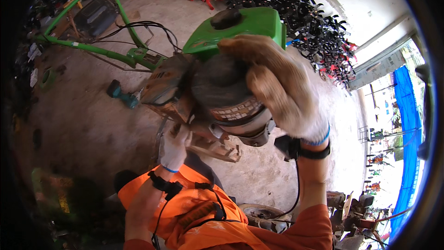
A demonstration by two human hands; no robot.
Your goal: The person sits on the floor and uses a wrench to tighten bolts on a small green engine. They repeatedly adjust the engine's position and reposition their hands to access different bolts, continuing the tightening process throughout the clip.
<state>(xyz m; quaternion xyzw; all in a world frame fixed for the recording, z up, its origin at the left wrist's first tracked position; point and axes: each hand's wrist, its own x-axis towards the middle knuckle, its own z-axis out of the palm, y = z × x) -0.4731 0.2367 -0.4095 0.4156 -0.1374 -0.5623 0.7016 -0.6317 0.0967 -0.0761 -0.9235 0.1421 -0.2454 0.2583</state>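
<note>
In front of me stands a dirty small engine of a walk-behind tiller, with a green fuel tank (249,23) and a black tank cap (225,19). A round black air filter housing (215,81) with a pale label band sits on its near side. My right hand (286,88), in a tan knit glove, curls its fingers over the top and right side of this housing. Lower down, my left hand (175,146), gloved in white, is closed by the engine's lower near side; what its fingers hold is hidden.
Green handlebars (88,51) with black cables extend to the left. A teal cordless power tool (124,95) lies on the concrete floor. Heaps of orange, red and black (296,18) curved tiller blades line the far wall. Dark machine parts (351,213) stand at the lower right.
</note>
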